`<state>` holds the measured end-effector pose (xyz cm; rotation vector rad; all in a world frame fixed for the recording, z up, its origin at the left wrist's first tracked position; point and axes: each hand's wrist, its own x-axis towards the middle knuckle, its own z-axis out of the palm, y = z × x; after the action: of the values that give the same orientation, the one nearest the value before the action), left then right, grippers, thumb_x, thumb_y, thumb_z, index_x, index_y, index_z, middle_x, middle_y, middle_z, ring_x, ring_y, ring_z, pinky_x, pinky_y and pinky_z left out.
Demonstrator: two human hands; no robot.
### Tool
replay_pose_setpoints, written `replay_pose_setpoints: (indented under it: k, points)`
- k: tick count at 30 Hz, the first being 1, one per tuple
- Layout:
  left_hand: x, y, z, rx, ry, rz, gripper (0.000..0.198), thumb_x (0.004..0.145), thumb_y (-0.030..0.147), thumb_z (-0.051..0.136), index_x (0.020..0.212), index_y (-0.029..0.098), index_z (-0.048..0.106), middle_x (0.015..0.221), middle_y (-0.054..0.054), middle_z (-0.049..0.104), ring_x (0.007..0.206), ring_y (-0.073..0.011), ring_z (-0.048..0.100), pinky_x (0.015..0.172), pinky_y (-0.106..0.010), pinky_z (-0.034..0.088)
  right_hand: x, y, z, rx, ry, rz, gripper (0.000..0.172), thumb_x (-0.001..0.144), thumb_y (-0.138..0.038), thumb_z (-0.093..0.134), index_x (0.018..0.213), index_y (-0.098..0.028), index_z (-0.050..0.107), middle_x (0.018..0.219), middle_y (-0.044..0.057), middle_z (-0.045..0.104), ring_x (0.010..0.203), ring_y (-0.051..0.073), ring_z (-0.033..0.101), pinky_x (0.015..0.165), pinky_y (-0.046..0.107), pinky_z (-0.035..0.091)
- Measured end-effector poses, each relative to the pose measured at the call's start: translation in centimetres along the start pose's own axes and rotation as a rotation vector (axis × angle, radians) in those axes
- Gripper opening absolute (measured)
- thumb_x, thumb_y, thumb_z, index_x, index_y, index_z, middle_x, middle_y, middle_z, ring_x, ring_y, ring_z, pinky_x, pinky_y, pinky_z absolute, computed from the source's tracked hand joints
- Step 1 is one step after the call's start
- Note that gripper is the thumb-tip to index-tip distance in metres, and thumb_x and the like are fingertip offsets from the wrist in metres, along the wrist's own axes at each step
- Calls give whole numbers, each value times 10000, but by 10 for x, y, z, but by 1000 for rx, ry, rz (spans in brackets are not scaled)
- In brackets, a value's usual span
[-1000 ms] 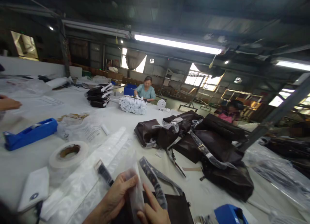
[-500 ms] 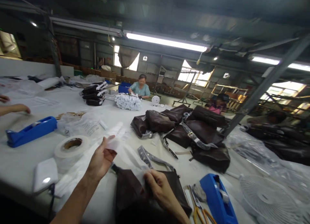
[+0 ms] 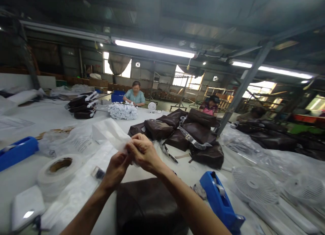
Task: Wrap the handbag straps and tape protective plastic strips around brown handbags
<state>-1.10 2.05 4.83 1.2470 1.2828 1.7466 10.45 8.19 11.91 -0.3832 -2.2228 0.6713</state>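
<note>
My left hand (image 3: 117, 169) and my right hand (image 3: 142, 152) meet in front of me, both pinching a thin white translucent sheet (image 3: 109, 130). The sheet fans out up and to the left from my fingers; whether it is tissue paper or plastic, I cannot tell. Below my forearms lies a dark brown leather bag (image 3: 144, 201) on the white table (image 3: 106, 216), its near end in shadow. A strap end with a wrapped buckle (image 3: 98, 173) shows left of my left hand.
At left are a roll of white material (image 3: 58, 174), a blue tape dispenser (image 3: 19, 152) and a white device (image 3: 27, 208). A second blue dispenser (image 3: 219, 201) and a white fan (image 3: 255, 184) stand right. Brown bags (image 3: 177, 130) are heaped ahead; a co-worker (image 3: 134, 94) sits beyond.
My hands were apart with the sheet stretched between them; now they are together, the right hand having moved up and left. The view has turned right. The scissors have gone from sight.
</note>
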Motion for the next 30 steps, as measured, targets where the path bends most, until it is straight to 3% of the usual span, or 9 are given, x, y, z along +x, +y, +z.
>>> replay_pose_setpoints:
  k: [4, 8, 10, 13, 15, 17, 20, 26, 30]
  points:
    - [38, 28, -12, 30, 58, 116, 294, 702, 414, 764, 694, 136, 668, 641, 8, 616, 665, -148, 544, 612, -213, 421, 43, 1, -16, 110, -17, -53, 387, 924, -461, 484, 699, -175, 619, 796, 9, 541, 836, 145, 515, 805, 263, 434]
    - [71, 48, -16, -216, 30, 123, 354, 733, 448, 734, 897, 136, 697, 713, -22, 682, 684, -177, 616, 616, -241, 477, 66, 15, -38, 345, -165, 30, 548, 929, -624, 327, 1132, -205, 617, 991, 46, 643, 991, 183, 578, 918, 329, 438]
    - [82, 48, -17, -321, 19, 81, 377, 745, 463, 721, 912, 126, 689, 698, -35, 689, 635, -175, 629, 580, -250, 490, 63, 25, -41, 411, -262, 109, 658, 915, -676, 257, 1228, -194, 576, 1040, 75, 662, 1006, 200, 595, 931, 363, 439]
    - [91, 37, -17, -359, 70, 59, 389, 757, 469, 712, 896, 107, 677, 668, -43, 686, 603, -172, 635, 549, -250, 494, 43, 45, -25, 425, -326, 125, 615, 890, -675, 371, 1108, -161, 630, 1046, 85, 664, 986, 207, 600, 885, 336, 459]
    - [93, 29, -14, -328, 94, 49, 398, 762, 475, 707, 884, 98, 673, 662, -49, 686, 599, -170, 633, 543, -246, 493, 25, 60, -4, 483, -326, 193, 588, 877, -672, 410, 942, -132, 634, 858, 70, 675, 797, 180, 632, 716, 278, 492]
    - [94, 23, -11, -298, 99, 40, 419, 768, 486, 700, 926, 99, 671, 704, -59, 700, 587, -157, 621, 545, -241, 488, 9, 72, 18, 516, -218, 336, 570, 876, -684, 388, 814, -144, 561, 647, 31, 622, 561, 138, 596, 527, 229, 455]
    - [95, 19, -6, -300, 138, 30, 465, 793, 525, 656, 1050, 137, 642, 848, -71, 724, 562, -125, 589, 520, -222, 463, -6, 81, 40, 433, -15, 401, 503, 871, -667, 419, 744, -185, 482, 492, -43, 503, 394, 95, 486, 407, 189, 356]
    - [93, 6, 5, -424, 171, -100, 443, 763, 560, 670, 899, 141, 623, 764, -72, 721, 682, -165, 637, 601, -233, 490, -16, 89, 46, 158, 162, 303, 475, 902, -567, 415, 607, -196, 435, 514, -36, 421, 484, 93, 398, 460, 226, 240]
    - [84, -12, 17, -471, 141, -176, 434, 774, 551, 668, 920, 146, 612, 762, -71, 716, 691, -170, 644, 639, -254, 507, -22, 97, 47, 127, 178, 332, 451, 921, -526, 399, 654, -183, 520, 541, -16, 469, 515, 111, 403, 484, 242, 250]
